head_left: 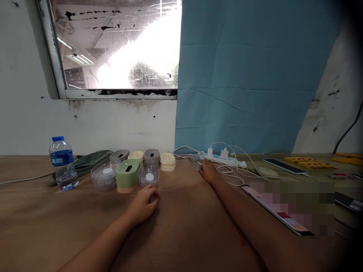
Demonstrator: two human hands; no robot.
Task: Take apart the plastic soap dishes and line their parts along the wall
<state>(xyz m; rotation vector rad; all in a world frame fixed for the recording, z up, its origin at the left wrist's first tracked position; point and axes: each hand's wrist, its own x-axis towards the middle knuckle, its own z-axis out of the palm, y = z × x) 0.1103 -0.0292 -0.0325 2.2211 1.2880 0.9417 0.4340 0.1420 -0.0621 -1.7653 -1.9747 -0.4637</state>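
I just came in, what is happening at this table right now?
A person's right hand is stretched out and rests flat at the left end of a white power strip with two chargers plugged in. The left hand lies loosely curled on the brown table, just before a clear container and a green box, holding nothing visible. A water bottle stands further left.

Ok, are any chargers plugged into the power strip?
Yes, plugged in: two white chargers stand in the power strip beside the right hand.
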